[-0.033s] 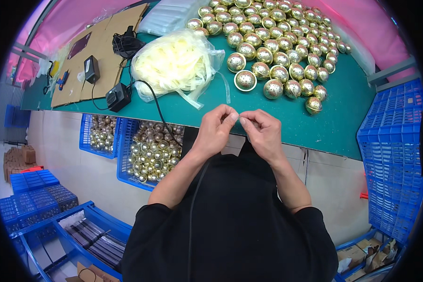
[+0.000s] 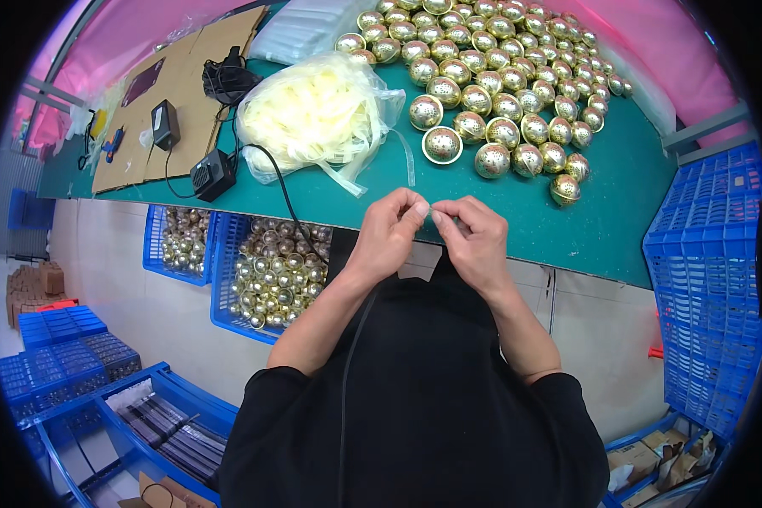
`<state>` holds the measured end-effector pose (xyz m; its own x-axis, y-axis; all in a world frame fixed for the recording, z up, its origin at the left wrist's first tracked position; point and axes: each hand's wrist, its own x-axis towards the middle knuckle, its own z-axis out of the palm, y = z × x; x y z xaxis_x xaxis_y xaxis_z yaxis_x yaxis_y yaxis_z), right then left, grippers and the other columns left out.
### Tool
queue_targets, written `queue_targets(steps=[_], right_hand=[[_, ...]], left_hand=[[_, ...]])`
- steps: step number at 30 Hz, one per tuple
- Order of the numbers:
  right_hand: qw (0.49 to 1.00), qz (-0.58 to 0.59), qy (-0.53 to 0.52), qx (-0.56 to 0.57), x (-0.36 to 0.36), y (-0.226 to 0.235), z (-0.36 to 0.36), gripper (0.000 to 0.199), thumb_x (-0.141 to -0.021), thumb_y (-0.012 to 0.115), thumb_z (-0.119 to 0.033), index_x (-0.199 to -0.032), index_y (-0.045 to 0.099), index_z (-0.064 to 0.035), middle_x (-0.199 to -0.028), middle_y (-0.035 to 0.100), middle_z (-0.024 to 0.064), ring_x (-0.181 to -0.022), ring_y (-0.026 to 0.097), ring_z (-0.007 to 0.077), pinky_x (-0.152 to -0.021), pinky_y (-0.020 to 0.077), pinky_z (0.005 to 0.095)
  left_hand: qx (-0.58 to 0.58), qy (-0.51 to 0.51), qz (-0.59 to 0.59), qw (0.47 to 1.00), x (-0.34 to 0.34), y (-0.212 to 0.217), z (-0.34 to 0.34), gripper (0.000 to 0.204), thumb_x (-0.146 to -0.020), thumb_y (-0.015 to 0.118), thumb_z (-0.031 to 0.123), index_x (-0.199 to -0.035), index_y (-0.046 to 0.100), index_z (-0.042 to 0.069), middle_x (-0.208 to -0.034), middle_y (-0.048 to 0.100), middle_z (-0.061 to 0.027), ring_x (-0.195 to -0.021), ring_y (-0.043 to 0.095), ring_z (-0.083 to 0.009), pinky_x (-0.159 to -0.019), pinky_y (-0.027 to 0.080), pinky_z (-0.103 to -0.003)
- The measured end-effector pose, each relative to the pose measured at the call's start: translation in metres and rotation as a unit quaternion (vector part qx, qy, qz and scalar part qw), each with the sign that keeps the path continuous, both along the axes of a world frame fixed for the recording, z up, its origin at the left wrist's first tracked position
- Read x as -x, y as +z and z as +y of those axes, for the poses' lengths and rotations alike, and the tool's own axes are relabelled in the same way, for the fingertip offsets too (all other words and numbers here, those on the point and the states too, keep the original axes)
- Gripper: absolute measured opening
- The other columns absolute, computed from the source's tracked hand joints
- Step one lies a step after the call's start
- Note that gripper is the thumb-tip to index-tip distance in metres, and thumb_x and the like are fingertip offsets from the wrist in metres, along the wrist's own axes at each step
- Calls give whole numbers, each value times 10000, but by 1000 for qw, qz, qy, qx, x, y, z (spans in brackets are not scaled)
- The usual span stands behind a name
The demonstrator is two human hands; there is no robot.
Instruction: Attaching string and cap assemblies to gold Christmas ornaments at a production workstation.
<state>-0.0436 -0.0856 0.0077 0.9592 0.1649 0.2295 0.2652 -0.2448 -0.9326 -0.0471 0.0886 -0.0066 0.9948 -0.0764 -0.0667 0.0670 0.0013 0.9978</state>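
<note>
Over the front edge of the green table, my left hand [image 2: 387, 229] and my right hand [image 2: 474, 237] meet almost tip to tip. Each is closed, thumb against forefinger. Whatever sits between the fingertips is too small to make out. Just beyond my left hand lies a thin translucent strip [image 2: 411, 165], trailing from a clear plastic bag [image 2: 313, 110] of pale yellow strips. Gold perforated metal balls [image 2: 493, 159], some with a raised rim round the middle, cover the table's far right; the closest ones lie beyond my right hand.
Black adapters [image 2: 213, 175] with cables and a cardboard sheet [image 2: 196, 85] occupy the table's left. One cable hangs over the edge. Below stand blue crates [image 2: 220, 288] full of gold balls. Stacked blue crates [image 2: 707, 288] rise at right. More crates [image 2: 165, 377] sit lower left.
My right hand has shifted very slightly to the right, so the fingertips are a touch farther apart. Everything else looks the same.
</note>
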Motion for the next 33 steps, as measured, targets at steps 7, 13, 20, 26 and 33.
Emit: queue_targets(steps=[7, 13, 20, 26, 33], right_hand=[[950, -285, -40, 118, -5, -6, 5, 139, -856, 764, 27, -987, 733, -8, -809, 684, 109, -650, 636, 219, -554, 490, 330], [971, -208, -69, 95, -6, -4, -5, 80, -877, 746, 33, -944, 713, 5, -802, 663, 76, -611, 577, 142, -521, 434, 289], [989, -63, -134, -11, -10, -3, -25, 50, -961, 717, -16, -956, 703, 32, -821, 592, -7, -642, 451, 30, -552, 354, 221], [990, -34, -131, -45, -17, -7, -28, 64, -979, 705, -28, -963, 698, 33, -848, 597, -14, -654, 463, 26, -562, 371, 216], [991, -61, -119, -3, -13, -14, -29, 68, -959, 718, -27, -962, 700, 38, -847, 633, 29, -656, 514, 48, -564, 407, 231]], left_hand=[[118, -41, 82, 989, -7, -2, 1, 217, -1066, 605, 204, -939, 641, 32, -797, 594, -2, -722, 544, -93, -650, 465, -264], [-19, -33, -10, 999, -25, -1, -9, 152, -996, 669, 140, -1009, 656, -11, -860, 646, -78, -802, 625, -190, -699, 501, -332], [-362, 60, -345, 864, -73, 12, -32, 550, -762, 834, 65, -1253, 593, 15, -1263, 616, -190, -1191, 563, -387, -981, 460, -479], [-385, 40, -372, 844, -87, -2, -36, 565, -755, 832, 59, -1254, 571, 9, -1234, 626, -191, -1160, 587, -380, -967, 467, -483], [-304, -23, -293, 906, -40, 4, -35, 546, -758, 853, 88, -1219, 573, 2, -1060, 671, -192, -971, 644, -391, -841, 517, -471]])
